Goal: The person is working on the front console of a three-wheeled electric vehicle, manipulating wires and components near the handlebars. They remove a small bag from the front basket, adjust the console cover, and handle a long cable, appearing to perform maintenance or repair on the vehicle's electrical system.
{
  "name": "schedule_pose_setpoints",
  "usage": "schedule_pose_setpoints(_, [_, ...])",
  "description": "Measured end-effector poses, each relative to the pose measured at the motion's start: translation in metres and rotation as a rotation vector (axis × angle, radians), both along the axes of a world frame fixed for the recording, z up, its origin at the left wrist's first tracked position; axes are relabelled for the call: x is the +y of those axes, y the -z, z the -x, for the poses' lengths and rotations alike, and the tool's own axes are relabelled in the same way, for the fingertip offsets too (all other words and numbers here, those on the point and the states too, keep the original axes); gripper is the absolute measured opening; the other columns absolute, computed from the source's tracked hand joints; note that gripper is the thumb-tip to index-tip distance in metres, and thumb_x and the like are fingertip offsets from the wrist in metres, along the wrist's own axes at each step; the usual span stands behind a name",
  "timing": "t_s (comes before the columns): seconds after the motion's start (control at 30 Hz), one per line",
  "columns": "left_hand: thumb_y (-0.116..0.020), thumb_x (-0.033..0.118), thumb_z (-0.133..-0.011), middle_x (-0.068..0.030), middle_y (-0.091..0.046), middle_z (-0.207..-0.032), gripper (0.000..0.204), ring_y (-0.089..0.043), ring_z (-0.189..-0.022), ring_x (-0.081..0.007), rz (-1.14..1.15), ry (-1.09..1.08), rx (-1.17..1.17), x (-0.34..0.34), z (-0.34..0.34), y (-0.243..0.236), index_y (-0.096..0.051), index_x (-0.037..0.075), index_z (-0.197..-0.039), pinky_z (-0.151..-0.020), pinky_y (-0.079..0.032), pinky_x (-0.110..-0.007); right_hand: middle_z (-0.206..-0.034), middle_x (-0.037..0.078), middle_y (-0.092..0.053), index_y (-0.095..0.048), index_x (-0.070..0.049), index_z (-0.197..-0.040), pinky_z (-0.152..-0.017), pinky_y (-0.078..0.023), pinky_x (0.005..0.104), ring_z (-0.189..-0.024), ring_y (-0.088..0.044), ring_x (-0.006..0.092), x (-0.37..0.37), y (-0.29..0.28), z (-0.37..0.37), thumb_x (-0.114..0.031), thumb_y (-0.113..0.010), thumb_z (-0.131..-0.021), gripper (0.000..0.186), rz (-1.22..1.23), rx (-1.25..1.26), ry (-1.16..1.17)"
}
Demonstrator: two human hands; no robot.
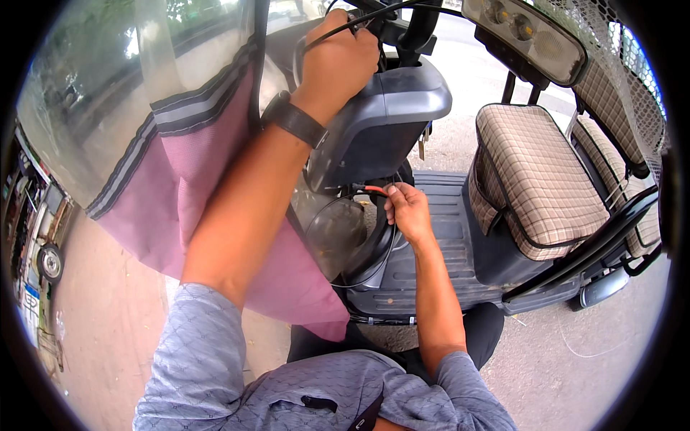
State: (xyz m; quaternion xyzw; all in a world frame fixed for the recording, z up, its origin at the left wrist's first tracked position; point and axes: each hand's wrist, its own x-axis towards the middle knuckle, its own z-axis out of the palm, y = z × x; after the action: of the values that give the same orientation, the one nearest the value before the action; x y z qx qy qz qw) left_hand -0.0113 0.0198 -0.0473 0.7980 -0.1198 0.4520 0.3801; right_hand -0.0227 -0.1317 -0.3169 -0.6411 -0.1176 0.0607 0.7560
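Pink fabric [215, 208] hangs leftmost on my head feed, a loose cover with a clear sheet above it; I judge that a gust, or a shift of the left forearm, could swing its lower corner across my view. Left hand [339, 65]: raised at the top of the grey front column [392, 104], fingers mostly hidden; I cannot tell whether it grips anything or only rests. A black cable [384, 11] crosses by it, so drawing that hand back carelessly could snag the cable. Lower and rightward, a thin black wire [393, 241] loops beneath the column; a hard tug might catch it on an edge. Orange-red piece [375, 189]: just under the column, beside the wire, dark end pointing left; slim, slightly bent, bright against the dark parts around it. Tool handle or sleeve, I cannot tell. Right hand [408, 212]: thumb and fingers pinched on the piece's right end. So little is held that a slip seems possible if it meets resistance; the ribbed footboard [447, 205] lies below. Farther right, the plaid seat [543, 176] stands apart from both hands.
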Motion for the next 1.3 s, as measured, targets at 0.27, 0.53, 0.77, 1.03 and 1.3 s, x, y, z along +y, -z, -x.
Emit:
schedule_pose_setpoints(0.27, [-0.063, 0.016, -0.099, -0.0086, -0.071, -0.080, 0.025, -0.069, -0.066, -0.0143, -0.074, 0.151, -0.178, -0.002, 0.006, 0.032, -0.059, -0.001, -0.117, -0.059, -0.054, -0.031, -0.071, 0.003, -0.060, -0.068, 0.001, -0.100, -0.048, -0.047, 0.0265, -0.055, -0.055, 0.0108, 0.000, -0.001, -0.002, -0.018, -0.055, -0.108, 0.024, 0.020, 0.013, -0.005])
schedule_pose_setpoints(0.53, [-0.060, 0.009, -0.097, -0.0120, -0.070, -0.086, 0.035, -0.072, -0.082, -0.0197, -0.258, 0.036, -0.120, -0.014, 0.044, 0.035, -0.056, -0.001, -0.129, -0.076, -0.055, -0.035, -0.069, 0.003, -0.060, -0.066, 0.001, -0.095, -0.049, -0.047, 0.0269, -0.055, -0.055, 0.0098, 0.000, -0.001, -0.002, -0.016, -0.054, -0.107, 0.024, 0.022, -0.013, -0.010])
schedule_pose_setpoints(0.77, [-0.057, 0.015, -0.105, -0.0096, -0.074, -0.102, 0.027, -0.073, -0.090, -0.0142, -0.038, 0.314, 0.262, 0.042, 0.027, -0.013, -0.065, -0.003, -0.123, -0.077, -0.057, -0.025, -0.069, 0.002, -0.060, -0.067, 0.000, -0.096, -0.049, -0.045, 0.0258, -0.055, -0.054, 0.0084, 0.001, 0.001, 0.000, -0.017, -0.055, -0.107, 0.024, -0.021, 0.005, 0.009])
schedule_pose_setpoints(1.03, [-0.064, 0.017, -0.102, -0.0066, -0.075, -0.100, 0.023, -0.072, -0.087, -0.0117, 0.004, 0.366, 0.102, 0.046, 0.011, -0.002, -0.071, -0.001, -0.113, -0.076, -0.056, -0.023, -0.071, 0.001, -0.060, -0.069, 0.002, -0.107, -0.047, -0.044, 0.0243, -0.055, -0.052, 0.0077, 0.000, 0.002, -0.001, -0.017, -0.056, -0.107, 0.023, -0.017, -0.018, 0.007])
schedule_pose_setpoints(1.3, [-0.067, 0.014, -0.099, 0.0004, -0.072, -0.096, 0.012, -0.064, -0.087, -0.0088, -0.659, 0.263, -0.183, 0.083, -0.002, -0.036, -0.072, 0.005, -0.105, -0.082, -0.052, -0.027, -0.071, 0.001, -0.060, -0.070, 0.001, -0.105, -0.047, -0.044, 0.0243, -0.054, -0.053, 0.0078, 0.001, 0.000, -0.001, -0.017, -0.056, -0.107, 0.022, -0.002, -0.007, 0.016])
